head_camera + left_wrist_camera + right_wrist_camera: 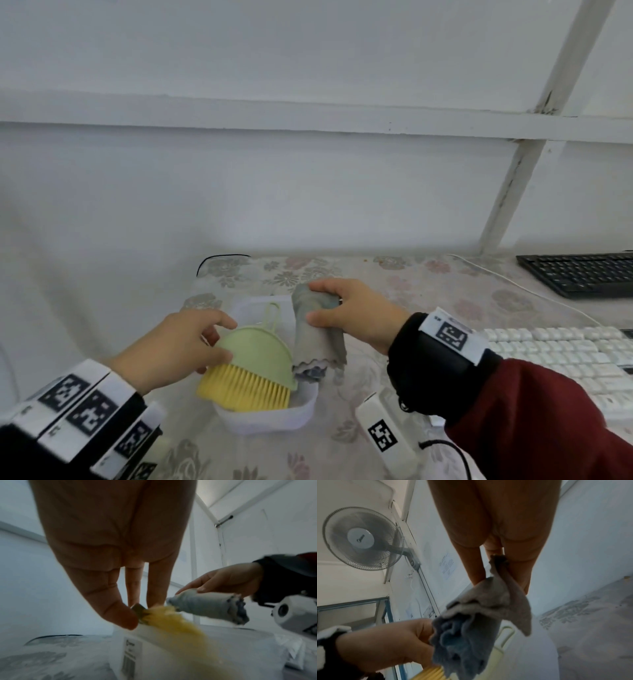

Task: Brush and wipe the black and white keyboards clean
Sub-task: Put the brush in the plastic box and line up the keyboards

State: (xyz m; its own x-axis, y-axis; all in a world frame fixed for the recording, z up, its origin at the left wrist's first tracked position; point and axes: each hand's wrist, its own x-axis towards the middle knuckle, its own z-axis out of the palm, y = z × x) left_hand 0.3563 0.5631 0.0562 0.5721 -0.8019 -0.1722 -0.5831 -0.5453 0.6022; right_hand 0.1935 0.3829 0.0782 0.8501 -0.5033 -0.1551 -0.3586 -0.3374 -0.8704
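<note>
A green brush (255, 356) with yellow bristles (245, 387) sits over a white plastic tub (270, 416). My left hand (191, 346) grips the brush's green back between thumb and fingers; the left wrist view shows the thumb and fingers (120, 612) pinching it. My right hand (352, 315) holds a folded grey cloth (317, 329) above the tub's far right side; the cloth (479, 615) hangs from my fingers. The black keyboard (579, 274) lies far right at the back, the white keyboard (561, 356) nearer on the right.
A floral tablecloth (428, 284) covers the table. A white cable (534, 294) runs between the keyboards. The white wall stands just behind the table. A wall fan (363, 538) shows in the right wrist view.
</note>
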